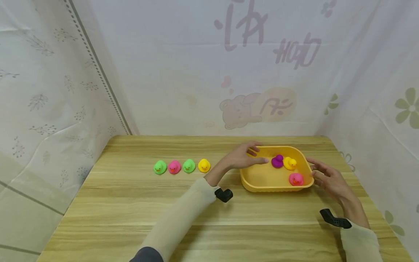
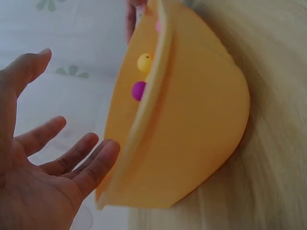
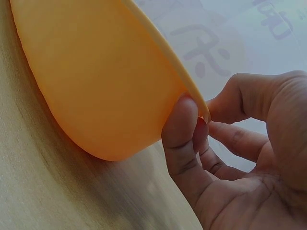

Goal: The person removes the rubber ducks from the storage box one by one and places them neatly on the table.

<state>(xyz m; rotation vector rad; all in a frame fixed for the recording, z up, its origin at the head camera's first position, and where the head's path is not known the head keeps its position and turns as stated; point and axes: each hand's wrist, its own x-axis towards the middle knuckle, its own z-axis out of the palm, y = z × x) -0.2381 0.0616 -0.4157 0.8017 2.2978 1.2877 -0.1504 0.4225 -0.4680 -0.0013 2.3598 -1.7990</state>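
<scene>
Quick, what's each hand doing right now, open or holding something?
Left hand: open, holding nothing.
Right hand: closed, pinching the yellow, rounded-rectangular plastic tub.

The pale cloth (image 1: 176, 76) behind the surface (image 1: 131, 203) bears faint mauve lettering: a large character (image 1: 248, 27) at the top, a slanted word (image 1: 296, 51) with an apparent H, and a smaller character (image 1: 277, 106) beside a printed bear (image 1: 240, 112). None reads surely.
</scene>
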